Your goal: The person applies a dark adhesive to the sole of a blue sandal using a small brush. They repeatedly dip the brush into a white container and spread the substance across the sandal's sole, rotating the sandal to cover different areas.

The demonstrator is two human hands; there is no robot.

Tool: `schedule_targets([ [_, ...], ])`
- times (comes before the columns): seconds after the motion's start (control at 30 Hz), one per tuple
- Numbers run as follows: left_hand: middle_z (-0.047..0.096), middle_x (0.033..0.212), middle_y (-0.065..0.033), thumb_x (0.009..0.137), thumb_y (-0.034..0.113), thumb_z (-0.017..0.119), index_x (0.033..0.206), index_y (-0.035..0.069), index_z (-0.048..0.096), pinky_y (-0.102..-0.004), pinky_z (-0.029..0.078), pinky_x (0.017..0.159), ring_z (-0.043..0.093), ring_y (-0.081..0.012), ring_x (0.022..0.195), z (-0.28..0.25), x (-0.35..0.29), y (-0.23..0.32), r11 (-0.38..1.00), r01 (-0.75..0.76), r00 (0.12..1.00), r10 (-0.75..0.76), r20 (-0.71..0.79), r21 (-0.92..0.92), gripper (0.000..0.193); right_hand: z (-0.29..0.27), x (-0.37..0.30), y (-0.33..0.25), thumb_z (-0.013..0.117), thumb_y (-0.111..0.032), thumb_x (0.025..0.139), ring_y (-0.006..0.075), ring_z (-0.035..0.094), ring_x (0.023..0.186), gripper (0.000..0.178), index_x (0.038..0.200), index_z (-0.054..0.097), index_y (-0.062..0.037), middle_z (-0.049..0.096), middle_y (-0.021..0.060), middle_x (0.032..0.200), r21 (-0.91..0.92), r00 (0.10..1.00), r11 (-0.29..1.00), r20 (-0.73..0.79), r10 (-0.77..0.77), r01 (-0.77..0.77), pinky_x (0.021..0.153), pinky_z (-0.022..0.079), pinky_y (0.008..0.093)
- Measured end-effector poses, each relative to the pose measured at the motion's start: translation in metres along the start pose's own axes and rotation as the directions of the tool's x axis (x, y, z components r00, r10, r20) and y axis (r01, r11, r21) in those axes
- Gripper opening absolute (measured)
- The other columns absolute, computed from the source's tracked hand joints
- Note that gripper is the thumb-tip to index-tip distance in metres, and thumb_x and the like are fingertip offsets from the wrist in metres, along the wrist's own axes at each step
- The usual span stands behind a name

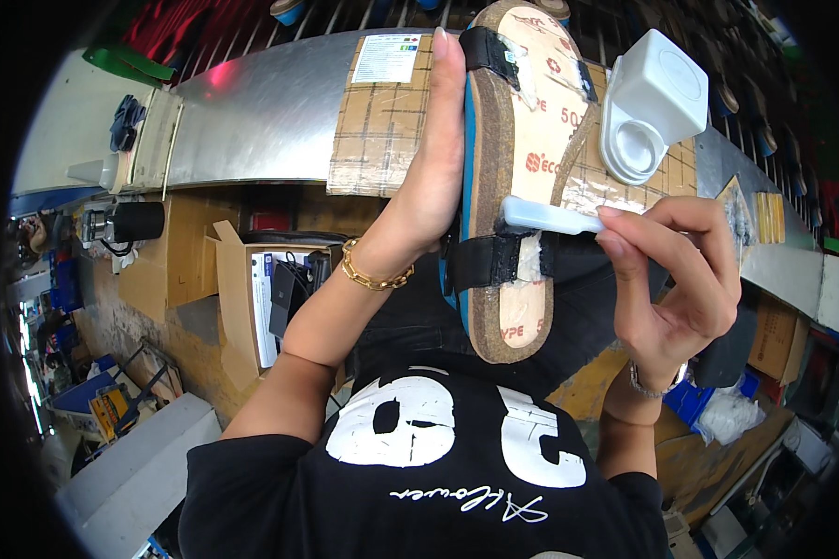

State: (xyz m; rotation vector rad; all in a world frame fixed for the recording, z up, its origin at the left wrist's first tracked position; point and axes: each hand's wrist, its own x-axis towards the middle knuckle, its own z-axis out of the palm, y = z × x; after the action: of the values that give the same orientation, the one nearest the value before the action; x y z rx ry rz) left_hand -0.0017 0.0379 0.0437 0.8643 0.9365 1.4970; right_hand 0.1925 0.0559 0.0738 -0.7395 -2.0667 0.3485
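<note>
My left hand [433,163] grips a half-made sandal [524,138] along its left side, thumb pointing up. The underside faces me: a pale, red-printed board with a brown cork rim. Black strap ends are folded onto it at top and bottom, and a blue form shows along the left edge. Pinched between the thumb and fingers of my right hand [685,279] is a small brush [555,216] with a whitish handle. Its dark tip touches the sole's left edge, just above the lower strap. A white plastic pot [660,88] with a round opening stands right of the sandal.
A taped cardboard sheet [368,130] lies on the metal bench [252,126] beneath the work. Past the bench is a rack of bars with more footwear. Below left stands an open carton [238,307] with dark items inside. Yellow sticks [769,218] lie at the right.
</note>
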Motion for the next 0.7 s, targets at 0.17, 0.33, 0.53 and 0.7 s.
schedule_targets([
  [0.17, 0.062, 0.129, -0.0169, 0.098, 0.074, 0.012, 0.143, 0.001, 0.045, -0.0328, 0.054, 0.098, 0.065, -0.019, 0.114, -0.005, -0.002, 0.005, 1.0, 0.01, 0.999, -0.011, -0.035, -0.008, 0.091, 0.016, 0.012, 0.002, 0.08, 0.004, 0.071, 0.016, 0.055, 0.074, 0.02, 0.089, 0.078, -0.0025, 0.06, 0.0064, 0.081, -0.061, 0.988, 0.998, -0.15, -0.032, 0.023, 0.066, 0.041, 0.0251],
  [0.33, 0.058, 0.138, -0.0161, 0.1, 0.072, 0.017, 0.148, 0.001, 0.04, -0.0356, 0.051, 0.103, 0.061, -0.0206, 0.122, -0.025, -0.01, 0.016, 0.988, 0.068, 0.991, -0.083, -0.103, -0.135, 0.088, 0.029, 0.015, 0.017, 0.084, -0.001, 0.069, 0.0146, 0.057, 0.07, 0.023, 0.09, 0.081, -0.0085, 0.06, 0.0055, 0.078, 0.35, 0.995, 0.935, 0.089, 0.036, -0.065, 0.059, 0.041, 0.0256],
  [0.53, 0.058, 0.138, -0.0173, 0.102, 0.035, 0.051, 0.144, -0.003, 0.046, -0.0399, 0.048, 0.107, 0.059, -0.0274, 0.123, -0.178, -0.023, 0.012, 0.857, -0.066, 0.997, 0.072, -0.007, -0.512, 0.057, 0.027, 0.014, 0.058, 0.07, -0.004, 0.09, 0.0124, 0.049, 0.08, 0.01, 0.096, 0.072, 0.0032, 0.054, 0.0055, 0.088, 0.616, 0.931, 0.729, 0.021, 0.365, -0.299, 0.069, 0.038, 0.0236],
  [0.7, 0.064, 0.126, -0.0174, 0.096, 0.043, 0.062, 0.13, 0.002, 0.056, -0.0438, 0.055, 0.098, 0.065, -0.0314, 0.113, -0.27, 0.039, 0.089, 0.777, -0.362, 0.903, 0.155, -0.4, -0.515, 0.054, 0.037, 0.01, 0.067, 0.071, -0.005, 0.091, 0.0119, 0.05, 0.079, 0.01, 0.095, 0.071, 0.0039, 0.055, 0.0045, 0.086, 0.575, 0.892, 0.709, 0.085, 0.445, -0.408, 0.07, 0.039, 0.0233],
])
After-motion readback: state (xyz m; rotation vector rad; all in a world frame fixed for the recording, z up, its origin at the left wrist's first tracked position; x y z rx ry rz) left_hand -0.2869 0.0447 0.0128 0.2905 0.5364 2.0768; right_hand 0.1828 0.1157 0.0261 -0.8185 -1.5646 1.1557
